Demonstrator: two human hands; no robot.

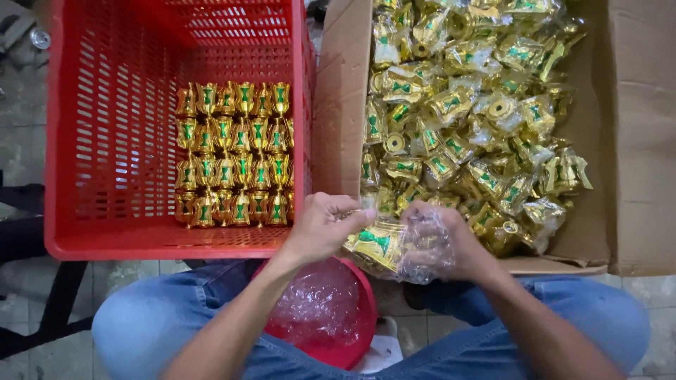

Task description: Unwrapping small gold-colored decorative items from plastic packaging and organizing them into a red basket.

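My left hand (325, 226) and my right hand (443, 243) both hold one gold ornament with green trim (374, 243) wrapped in a clear plastic bag, just over the near edge of a cardboard box (345, 91). The crinkled plastic covers part of my right hand's fingers. The cardboard box is heaped with many more bagged gold and green ornaments (468, 105). To the left, a red plastic crate (105, 141) holds several neat rows of unwrapped gold ornaments (236, 155) standing upright against its right wall.
A red bowl (327, 313) with crumpled clear plastic sits between my knees, below my hands. My legs in blue jeans (141, 324) frame the bottom of the view. Grey tiled floor shows at the left and right edges.
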